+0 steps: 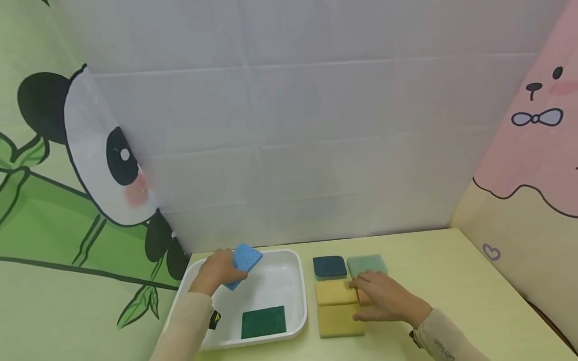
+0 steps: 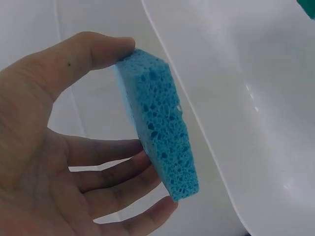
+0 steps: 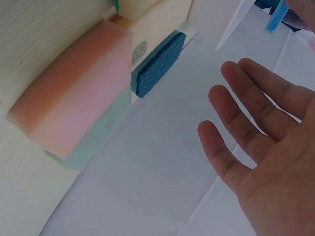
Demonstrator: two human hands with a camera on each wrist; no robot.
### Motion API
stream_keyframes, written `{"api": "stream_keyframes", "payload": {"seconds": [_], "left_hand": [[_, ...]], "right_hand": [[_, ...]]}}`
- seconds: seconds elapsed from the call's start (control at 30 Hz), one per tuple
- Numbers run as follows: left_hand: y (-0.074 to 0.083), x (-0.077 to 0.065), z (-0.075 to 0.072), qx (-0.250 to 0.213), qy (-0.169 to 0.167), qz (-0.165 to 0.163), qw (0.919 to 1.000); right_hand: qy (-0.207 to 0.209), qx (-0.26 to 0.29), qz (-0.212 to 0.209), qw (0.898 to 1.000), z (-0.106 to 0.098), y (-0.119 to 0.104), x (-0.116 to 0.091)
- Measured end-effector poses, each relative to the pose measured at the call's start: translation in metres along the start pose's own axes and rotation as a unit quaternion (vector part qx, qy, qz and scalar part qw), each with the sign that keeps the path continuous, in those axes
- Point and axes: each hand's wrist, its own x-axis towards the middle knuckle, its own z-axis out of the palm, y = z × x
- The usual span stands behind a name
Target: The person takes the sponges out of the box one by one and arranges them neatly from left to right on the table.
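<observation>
My left hand (image 1: 220, 271) pinches a light blue sponge (image 2: 165, 128) between thumb and fingertips, above the left part of a white tray (image 1: 303, 286). The sponge is tilted, and its porous edge shows in the left wrist view. A dark green scouring pad (image 1: 264, 322) lies flat in the tray. My right hand (image 1: 386, 299) hovers over a group of sponges with its fingers spread and holds nothing. Under it lie two yellow sponges (image 1: 338, 321) and an orange sponge (image 3: 74, 91), which the hand partly covers in the head view.
Behind the yellow sponges lie a dark blue sponge (image 1: 329, 266) and a pale green sponge (image 1: 370, 263). The pale yellow table (image 1: 456, 286) meets a white sheet (image 1: 338, 190) at the back. Printed panels flank both sides.
</observation>
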Motion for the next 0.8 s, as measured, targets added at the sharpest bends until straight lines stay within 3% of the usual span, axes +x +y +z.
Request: {"api": "stream_keyframes", "payload": {"seconds": [0.37, 0.63, 0.8], "left_hand": [[0.028, -0.007, 0.000, 0.030, 0.011, 0.053, 0.9981], [0.051, -0.013, 0.007, 0.045, 0.006, 0.102, 0.9937], [0.069, -0.019, 0.014, 0.048, 0.003, 0.151, 0.9874]], "right_hand": [[-0.010, -0.009, 0.016, 1.000, -0.004, 0.002, 0.002], [0.014, -0.036, 0.001, 0.999, -0.012, 0.003, 0.009], [0.029, -0.048, -0.008, 0.998, -0.018, 0.003, 0.016]]}}
